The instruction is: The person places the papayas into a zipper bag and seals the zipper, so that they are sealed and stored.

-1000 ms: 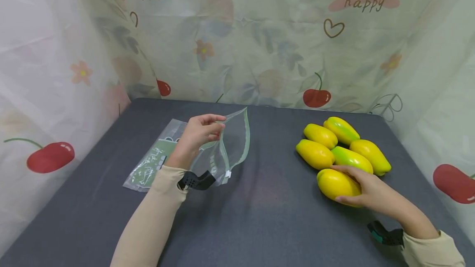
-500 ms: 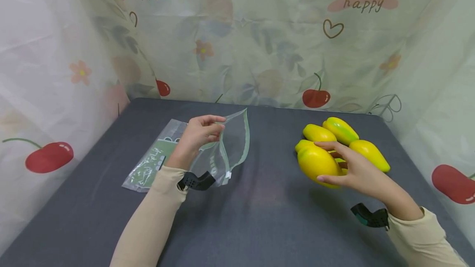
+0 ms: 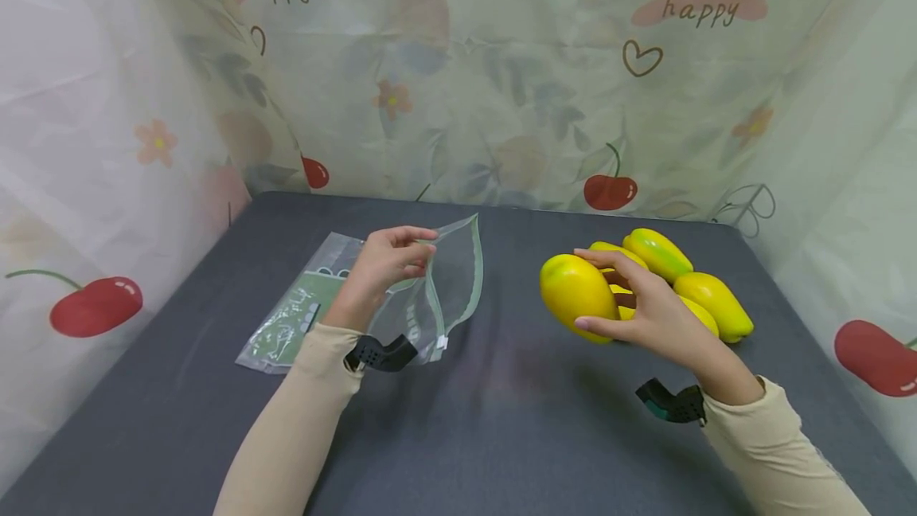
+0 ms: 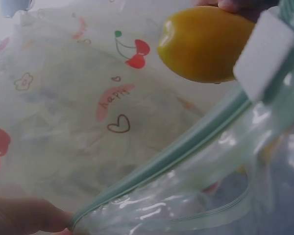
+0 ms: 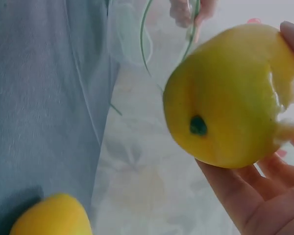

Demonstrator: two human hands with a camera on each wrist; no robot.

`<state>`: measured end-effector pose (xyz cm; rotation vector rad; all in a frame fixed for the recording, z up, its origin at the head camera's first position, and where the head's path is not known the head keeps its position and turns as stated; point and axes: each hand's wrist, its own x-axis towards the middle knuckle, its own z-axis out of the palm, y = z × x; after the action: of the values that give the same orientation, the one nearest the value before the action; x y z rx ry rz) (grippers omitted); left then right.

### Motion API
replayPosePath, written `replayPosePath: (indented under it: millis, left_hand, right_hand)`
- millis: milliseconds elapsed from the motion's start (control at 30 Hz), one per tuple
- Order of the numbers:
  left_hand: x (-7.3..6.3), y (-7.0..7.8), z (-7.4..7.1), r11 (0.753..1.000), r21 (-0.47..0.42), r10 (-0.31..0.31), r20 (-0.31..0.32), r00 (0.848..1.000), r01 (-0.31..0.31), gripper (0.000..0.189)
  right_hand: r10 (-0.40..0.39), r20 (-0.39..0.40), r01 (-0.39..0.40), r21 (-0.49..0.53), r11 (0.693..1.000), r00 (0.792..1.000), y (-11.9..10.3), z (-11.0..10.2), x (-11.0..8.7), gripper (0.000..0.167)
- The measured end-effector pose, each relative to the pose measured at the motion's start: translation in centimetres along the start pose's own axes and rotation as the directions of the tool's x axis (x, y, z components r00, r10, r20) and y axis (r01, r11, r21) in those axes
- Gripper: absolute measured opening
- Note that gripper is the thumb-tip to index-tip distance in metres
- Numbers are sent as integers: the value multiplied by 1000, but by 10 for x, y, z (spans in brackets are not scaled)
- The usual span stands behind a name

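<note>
My left hand (image 3: 390,265) pinches the upper edge of a clear slider zip bag (image 3: 458,277) with a pale green seal, and the bag's mouth gapes toward the right. In the left wrist view, the white slider (image 4: 267,56) sits on the seal at upper right. My right hand (image 3: 648,313) grips a yellow mango (image 3: 573,293) above the table, thumb on the near side and fingers over the far side. The right wrist view shows the dark green stem spot on this mango (image 5: 225,98). Bag and mango are apart.
Several more yellow mangoes (image 3: 716,305), some tinged green, lie clustered at the right of the dark grey table (image 3: 501,420), partly hidden behind my right hand. A flat clear packet with a green print (image 3: 301,317) lies under my left forearm. Patterned cloth (image 3: 473,78) encloses the back and sides.
My right hand has lifted the mango from beside the cluster and carried it leftward, toward the bag. My left hand and the bag have stayed in place.
</note>
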<state>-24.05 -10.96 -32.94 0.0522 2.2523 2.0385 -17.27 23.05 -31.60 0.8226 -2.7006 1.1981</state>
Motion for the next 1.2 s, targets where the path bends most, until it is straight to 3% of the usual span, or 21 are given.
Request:
replayPosePath:
  millis: [267, 433, 700, 1000, 1200]
  left_hand:
    - [1, -2, 1, 1000, -1, 5, 12, 1000, -5, 30]
    - [1, -3, 2, 1000, -11, 5, 16, 1000, -5, 28]
    - [0, -2, 3, 1000, 15, -17, 14, 1000, 17, 28]
    - [-2, 0, 3, 998, 46, -32, 5, 999, 31, 27]
    - [-2, 0, 4, 998, 49, -41, 8, 999, 40, 27]
  right_hand:
    - [-55, -39, 60, 167, 984, 998, -4, 18, 18, 81]
    - [-23, -23, 28, 266, 964, 999, -6, 29, 27, 79]
    - [-18, -55, 31, 249, 968, 998, -11, 45, 40, 75]
    - [-37, -5, 36, 408, 912, 999, -12, 59, 45, 79]
    - [-10, -9, 13, 421, 907, 1000, -13, 66, 48, 74]
